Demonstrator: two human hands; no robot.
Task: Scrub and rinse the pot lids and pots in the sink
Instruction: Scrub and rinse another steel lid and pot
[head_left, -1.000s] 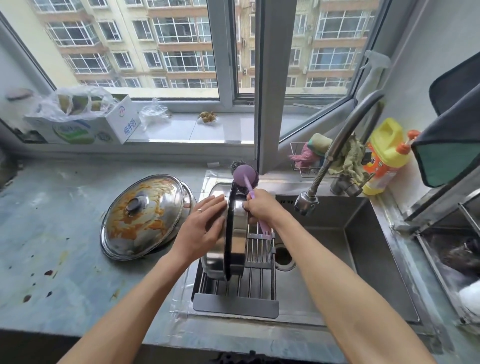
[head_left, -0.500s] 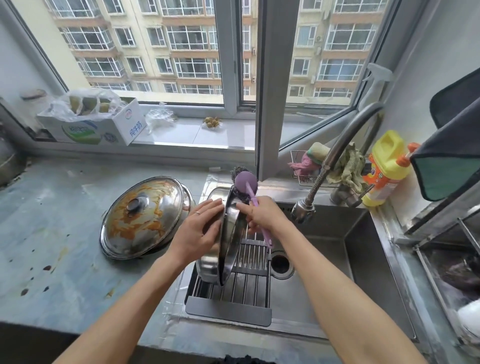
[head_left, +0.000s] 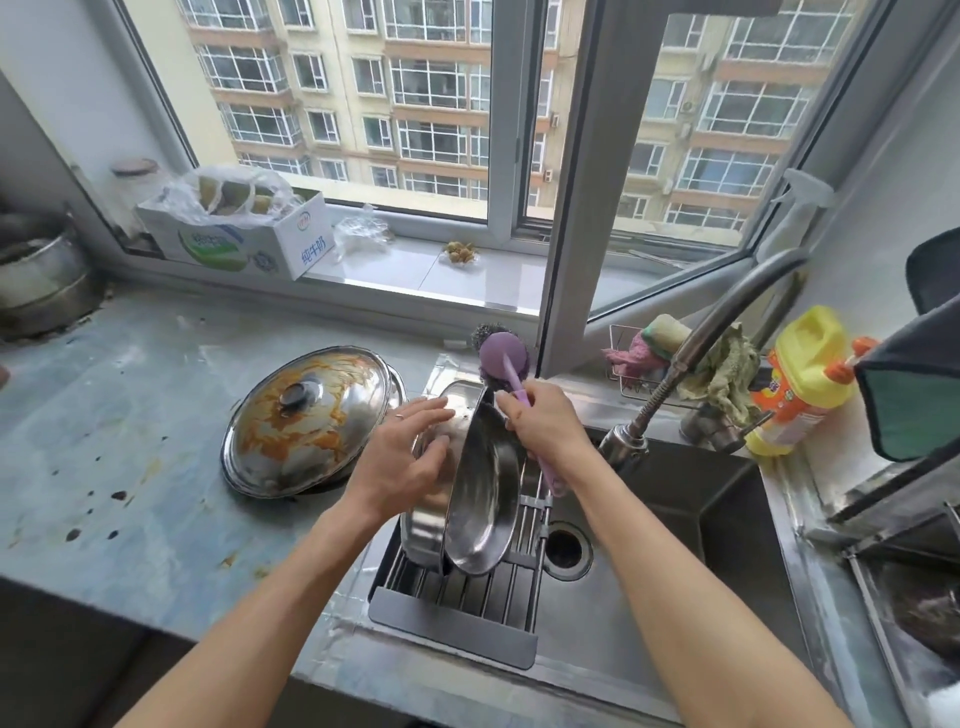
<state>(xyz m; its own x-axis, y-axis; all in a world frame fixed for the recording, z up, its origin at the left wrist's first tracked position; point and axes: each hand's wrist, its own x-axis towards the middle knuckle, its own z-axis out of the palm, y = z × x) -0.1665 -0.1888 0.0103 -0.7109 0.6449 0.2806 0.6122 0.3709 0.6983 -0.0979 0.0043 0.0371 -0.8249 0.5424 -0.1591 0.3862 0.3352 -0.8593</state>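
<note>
The sink (head_left: 675, 545) is sunk into the right end of the table (head_left: 130, 441), and a slatted drain rack (head_left: 467, 597) fills its left part, its front bar lying along the sink's near edge; to the right of the rack the basin floor lies bare around the drain hole (head_left: 563, 550), with the faucet (head_left: 691, 379) arching over from the back right corner and its head hanging above that open space; a steel pot (head_left: 423, 530) stands on the rack tipped on its side, hard against the sink's left wall, and a steel lid (head_left: 483, 499) stands on edge just beside it, its long axis running from the near rack up toward the window, its hollow face turned right toward the open basin; the left hand (head_left: 400, 467) lies with its fingers spread and fairly straight across the pot's outer side, pressing rather than gripping; the right hand (head_left: 545, 426) is curled round the handle of a purple scrub brush (head_left: 506, 361), whose round head points up and away over the sink's back rim, the handle end slanting down past the lid's upper edge; a second, larger lid (head_left: 311, 421), smeared orange, rests dome up on the table just left of the sink, touching nothing the hands hold; a yellow detergent bottle (head_left: 805, 379) stands at the back right corner.
</note>
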